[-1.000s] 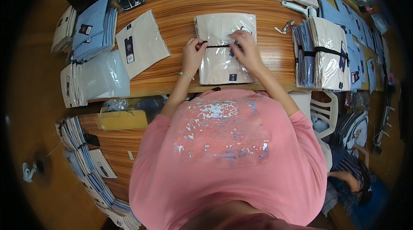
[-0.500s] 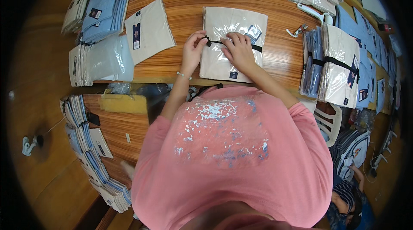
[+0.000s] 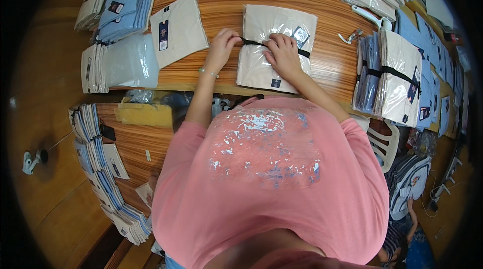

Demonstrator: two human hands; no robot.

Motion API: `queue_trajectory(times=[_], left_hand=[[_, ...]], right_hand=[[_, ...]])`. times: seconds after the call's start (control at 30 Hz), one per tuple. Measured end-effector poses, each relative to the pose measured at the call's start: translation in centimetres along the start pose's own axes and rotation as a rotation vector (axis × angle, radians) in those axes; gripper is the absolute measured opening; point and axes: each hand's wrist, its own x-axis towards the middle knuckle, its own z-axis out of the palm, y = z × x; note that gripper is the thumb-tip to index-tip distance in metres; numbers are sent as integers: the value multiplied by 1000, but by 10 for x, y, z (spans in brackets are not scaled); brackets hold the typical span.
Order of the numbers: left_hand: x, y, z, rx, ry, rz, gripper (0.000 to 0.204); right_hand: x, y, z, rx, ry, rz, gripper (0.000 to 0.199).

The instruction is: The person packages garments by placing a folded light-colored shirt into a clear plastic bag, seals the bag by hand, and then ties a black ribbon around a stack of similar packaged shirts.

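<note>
A stack of folded cream garments in clear plastic (image 3: 274, 20) lies flat on the wooden table in front of me, with a blue-and-white tag on its upper right. Around its middle runs a black strap (image 3: 304, 53). At the stack's left edge, my left hand (image 3: 220, 52) pinches the strap's end and holds it taut, slightly off the pack. My right hand (image 3: 285, 58) rests on top of the stack, fingers bent and thumb apart, its fingertips pressing the strap near the middle. Part of the strap is hidden under that hand.
One loose cream packed garment (image 3: 181, 30) lies left, beside frosted plastic bags (image 3: 132, 63) and blue packed shirts (image 3: 121, 10). Strapped bundles (image 3: 400, 80) stand right, near a white-handled tool (image 3: 367, 15). Behind them a person's arm (image 3: 412, 218) reaches among striped garments.
My left hand has pulled the strap's end leftward, away from the stack, so more strap shows. My right hand's fingers have drawn closer together and bent over the strap.
</note>
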Motion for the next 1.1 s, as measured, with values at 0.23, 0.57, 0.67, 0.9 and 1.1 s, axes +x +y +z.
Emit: queue_trajectory(times=[0.23,0.57,0.67,0.9,1.1], left_hand=[[7,43,-45,313,89,70,28],[-14,-26,47,-425,88,-329,47],[-6,-30,67,-582,66,-346,52],[-9,-29,66,-509,128,-268,45],[-17,-24,68,-360,83,-250,56]], right_hand=[[6,12,-9,254,12,75,29],[-54,68,-116,-340,330,442,38],[-63,76,-40,439,172,874,77],[-88,93,-47,867,22,1032,41],[-118,92,-103,1427,93,1201,41]])
